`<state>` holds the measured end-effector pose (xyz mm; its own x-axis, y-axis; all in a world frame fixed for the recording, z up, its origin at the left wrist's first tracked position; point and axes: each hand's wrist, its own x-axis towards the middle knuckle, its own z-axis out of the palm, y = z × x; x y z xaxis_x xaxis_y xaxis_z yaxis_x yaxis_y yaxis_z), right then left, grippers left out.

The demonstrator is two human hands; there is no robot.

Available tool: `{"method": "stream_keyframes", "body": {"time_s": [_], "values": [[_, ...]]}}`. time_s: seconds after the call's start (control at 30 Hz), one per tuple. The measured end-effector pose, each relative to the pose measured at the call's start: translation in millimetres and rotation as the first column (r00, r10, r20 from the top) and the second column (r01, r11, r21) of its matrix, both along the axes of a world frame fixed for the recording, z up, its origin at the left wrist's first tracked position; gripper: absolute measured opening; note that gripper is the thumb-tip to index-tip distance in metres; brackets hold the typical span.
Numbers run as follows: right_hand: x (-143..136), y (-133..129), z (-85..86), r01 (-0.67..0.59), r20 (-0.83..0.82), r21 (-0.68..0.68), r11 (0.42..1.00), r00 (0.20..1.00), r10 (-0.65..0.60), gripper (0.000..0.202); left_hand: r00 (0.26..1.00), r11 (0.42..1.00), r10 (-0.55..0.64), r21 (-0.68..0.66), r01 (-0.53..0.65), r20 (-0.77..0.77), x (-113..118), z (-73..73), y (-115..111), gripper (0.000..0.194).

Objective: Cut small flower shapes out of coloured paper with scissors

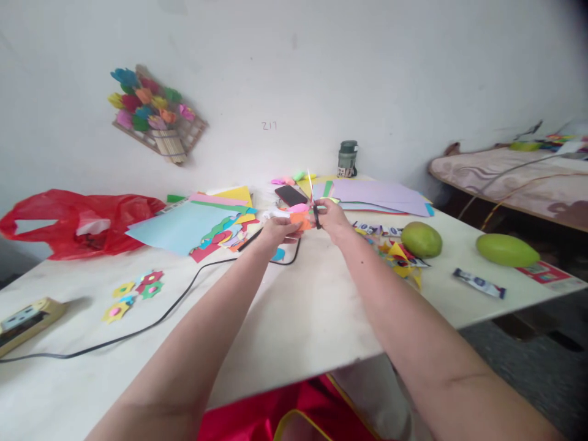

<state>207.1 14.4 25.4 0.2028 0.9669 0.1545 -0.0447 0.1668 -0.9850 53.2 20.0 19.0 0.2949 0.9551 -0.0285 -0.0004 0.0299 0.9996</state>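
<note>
Pinched in my left hand (278,231) is a small piece of orange paper (299,220), held above the middle of the table. My right hand (331,219) grips a pair of scissors (316,214) by the dark handles, blades pointing up and away from me. The scissors are beside the orange paper; I cannot tell whether they touch. A blue paper disc (278,255) lies under my left hand. Behind my hands are a phone (291,196) and a pink marker-like item (298,208). Finished paper flowers (151,284) in several colours lie to the left.
Coloured sheets (169,226) and cut scraps lie left of centre, purple sheets (381,197) at right. A black cable (184,294) crosses the left side to a power strip (27,321). A red bag (82,223), a bottle (348,159) and green fruits (421,239) stand around the edges.
</note>
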Motion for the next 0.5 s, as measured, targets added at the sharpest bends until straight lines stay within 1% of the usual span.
{"method": "stream_keyframes", "body": {"time_s": [0.07, 0.13, 0.27, 0.33, 0.4, 0.47, 0.5], "values": [[5, 1, 0.3, 0.005, -0.002, 0.018, 1.0, 1.0, -0.005, 0.033, 1.0, 0.999, 0.025, -0.021, -0.025, 0.017, 11, -0.5, 0, 0.026], [10, 2, 0.9, 0.003, 0.014, 0.034, 0.999, 1.0, -0.004, 0.032, 0.994, 0.998, 0.064, -0.013, -0.063, 0.09, 22, -3.6, 0, 0.025], [20, -1, 4.4, -0.024, 0.095, -0.001, 1.0, 0.995, 0.024, 0.029, 0.98, 0.993, 0.118, 0.006, -0.12, 0.16, 39, -15.2, -2, 0.029], [26, -4, 6.8, -0.037, 0.154, -0.055, 0.998, 0.987, 0.045, 0.026, 0.971, 0.99, 0.135, 0.0, -0.138, 0.197, 42, -21.0, -3, 0.029], [32, -7, 8.4, -0.062, 0.237, -0.113, 0.992, 0.968, 0.087, 0.021, 0.959, 0.99, 0.135, 0.007, -0.142, 0.248, 42, -25.2, -3, 0.025], [38, -10, 8.9, -0.117, 0.339, -0.162, 0.98, 0.926, 0.166, 0.017, 0.947, 0.991, 0.125, 0.013, -0.135, 0.297, 40, -27.7, -2, 0.022], [42, -11, 8.8, -0.153, 0.387, -0.181, 0.972, 0.897, 0.213, 0.019, 0.942, 0.992, 0.118, 0.012, -0.128, 0.315, 38, -28.5, -2, 0.02]]}}
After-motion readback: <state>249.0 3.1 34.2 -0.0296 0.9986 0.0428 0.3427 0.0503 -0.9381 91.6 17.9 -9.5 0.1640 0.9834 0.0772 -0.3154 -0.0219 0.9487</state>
